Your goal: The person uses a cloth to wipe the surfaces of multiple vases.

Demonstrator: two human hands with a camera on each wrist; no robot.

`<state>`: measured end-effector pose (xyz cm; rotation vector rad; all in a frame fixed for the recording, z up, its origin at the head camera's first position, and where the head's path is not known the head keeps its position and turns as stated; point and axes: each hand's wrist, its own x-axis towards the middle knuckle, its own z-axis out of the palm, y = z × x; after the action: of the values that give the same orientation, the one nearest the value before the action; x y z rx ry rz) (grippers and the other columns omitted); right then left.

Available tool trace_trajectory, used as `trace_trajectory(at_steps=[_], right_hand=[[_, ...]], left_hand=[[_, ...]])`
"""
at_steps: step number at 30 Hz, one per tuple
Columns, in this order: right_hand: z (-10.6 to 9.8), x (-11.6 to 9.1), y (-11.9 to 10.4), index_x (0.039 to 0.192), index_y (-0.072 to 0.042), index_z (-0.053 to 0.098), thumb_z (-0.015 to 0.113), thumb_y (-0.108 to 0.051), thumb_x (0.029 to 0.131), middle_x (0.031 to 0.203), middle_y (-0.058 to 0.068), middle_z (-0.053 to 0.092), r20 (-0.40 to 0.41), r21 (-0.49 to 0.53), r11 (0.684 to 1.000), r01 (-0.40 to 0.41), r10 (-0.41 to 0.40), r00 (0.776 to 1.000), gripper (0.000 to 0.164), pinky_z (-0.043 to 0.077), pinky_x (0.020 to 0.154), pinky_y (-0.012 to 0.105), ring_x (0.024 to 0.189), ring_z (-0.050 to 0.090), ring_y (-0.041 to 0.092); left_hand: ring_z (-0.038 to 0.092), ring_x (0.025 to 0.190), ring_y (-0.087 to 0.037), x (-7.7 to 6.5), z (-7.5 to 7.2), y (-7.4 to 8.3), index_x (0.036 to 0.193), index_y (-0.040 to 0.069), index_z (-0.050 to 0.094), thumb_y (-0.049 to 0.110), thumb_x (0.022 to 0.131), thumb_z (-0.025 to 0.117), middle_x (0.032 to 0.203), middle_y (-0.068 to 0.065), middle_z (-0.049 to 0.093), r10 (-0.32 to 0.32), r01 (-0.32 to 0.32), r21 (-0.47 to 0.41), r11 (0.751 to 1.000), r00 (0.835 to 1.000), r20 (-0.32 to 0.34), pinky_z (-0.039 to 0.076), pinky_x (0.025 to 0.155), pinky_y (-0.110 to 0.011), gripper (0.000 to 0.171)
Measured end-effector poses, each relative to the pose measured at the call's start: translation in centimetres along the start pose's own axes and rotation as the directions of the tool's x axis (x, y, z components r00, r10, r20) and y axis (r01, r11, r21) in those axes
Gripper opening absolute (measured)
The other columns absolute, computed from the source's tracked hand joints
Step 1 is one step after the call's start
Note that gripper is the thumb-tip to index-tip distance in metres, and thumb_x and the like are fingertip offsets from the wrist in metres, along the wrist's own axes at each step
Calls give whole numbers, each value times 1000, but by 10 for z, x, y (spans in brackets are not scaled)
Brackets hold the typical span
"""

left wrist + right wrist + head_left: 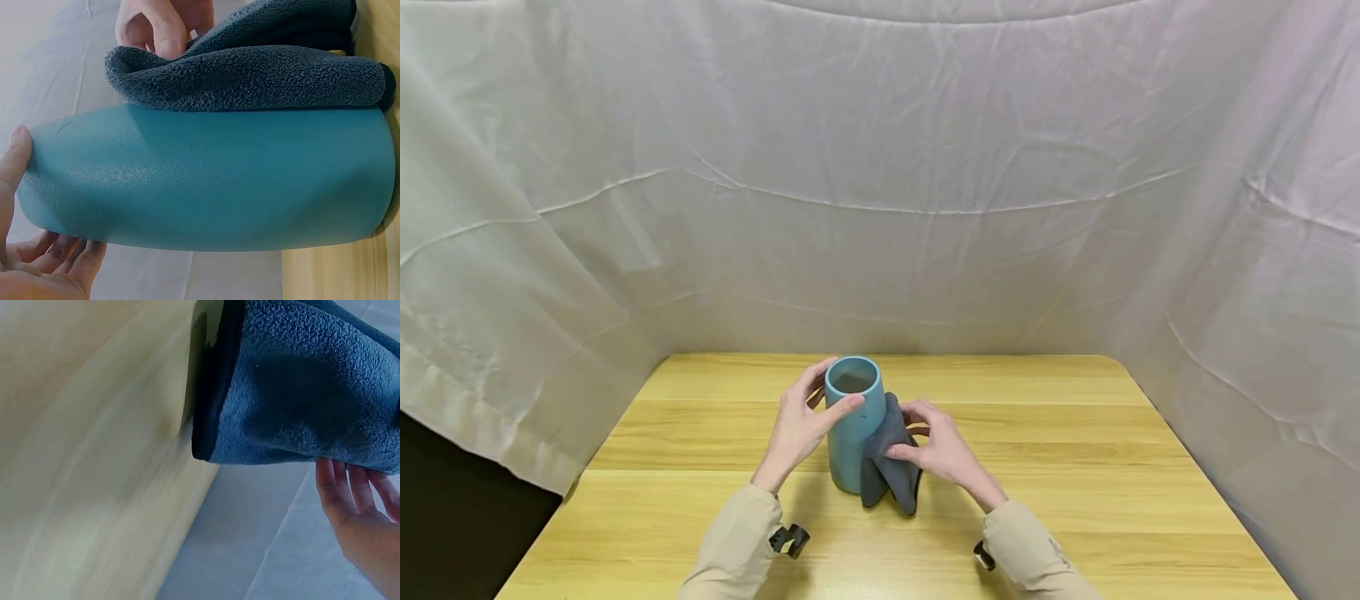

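A tall blue vase (847,442) stands upright on the table, its round mouth facing up; a short dark mark shows near the rim. My left hand (802,421) grips the vase near its top, thumb on the near side and fingers around the far left. Against the vase's right side lies a dark grey fluffy cloth (891,458) with black edging, its folds hanging toward the tabletop. My right hand (942,446) holds this cloth between thumb and fingers. In the left wrist view the cloth (250,78) runs along the vase's side (219,181).
The wooden table (1060,492) has light yellow planks. Pale grey curtains (895,258) hang behind and on both sides of it. A dark area (460,508) lies beyond the left edge. Small black devices sit at both beige sleeves (737,533).
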<state>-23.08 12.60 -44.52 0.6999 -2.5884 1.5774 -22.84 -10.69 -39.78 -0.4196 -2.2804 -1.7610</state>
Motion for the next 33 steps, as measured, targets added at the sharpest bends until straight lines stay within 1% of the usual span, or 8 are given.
trace_trajectory(at_steps=[8,13,18,24,27,30,33], right_hand=[[3,-1,4,131,-3,61,83,-15,83,124,16,63,-37,32,999,26,-25,999,54,58,98,49,111,64,32],[7,-1,8,133,-5,61,82,-16,84,125,14,63,-65,66,997,43,-38,997,55,56,101,48,115,62,31],[8,0,6,137,-9,60,81,-13,85,124,12,63,-121,86,992,94,-84,989,56,56,103,42,117,61,25],[9,4,-3,139,-9,60,78,-8,87,123,12,62,-195,91,980,179,-159,968,55,56,100,33,113,58,11],[8,7,-11,139,-8,60,77,-6,87,125,13,61,-226,119,971,208,-177,958,55,55,100,31,112,57,7],[8,11,-18,139,-7,59,76,-5,88,127,15,59,-243,157,959,237,-195,950,55,54,101,30,112,58,13],[6,14,-24,140,-7,59,76,-5,88,127,17,58,-250,172,955,243,-197,948,55,53,100,28,112,59,20]], left_hand=[[58,133,-31,0,0,1,140,12,56,20,85,82,138,-12,62,5,-5,11,1000,1000,-1,43,117,-47,61],[57,133,-30,0,-1,0,140,13,56,20,85,82,138,-10,62,1,-1,2,1000,1000,3,43,118,-47,61],[57,133,-29,0,0,-1,140,13,56,20,85,82,138,-10,62,-2,2,-1,1000,1000,3,43,118,-47,61],[58,132,-30,0,0,0,140,13,56,20,85,82,139,-10,62,0,0,6,1000,1000,-1,43,117,-47,61],[58,132,-30,0,-1,0,140,12,56,20,85,82,138,-11,62,9,-9,11,1000,1000,-7,44,116,-48,62],[59,131,-30,0,0,0,140,12,56,20,85,82,138,-11,63,16,-16,18,1000,1000,-11,45,116,-48,61],[59,130,-30,1,0,0,139,12,57,20,85,82,137,-11,63,17,-17,23,1000,1000,-13,45,115,-47,60]])
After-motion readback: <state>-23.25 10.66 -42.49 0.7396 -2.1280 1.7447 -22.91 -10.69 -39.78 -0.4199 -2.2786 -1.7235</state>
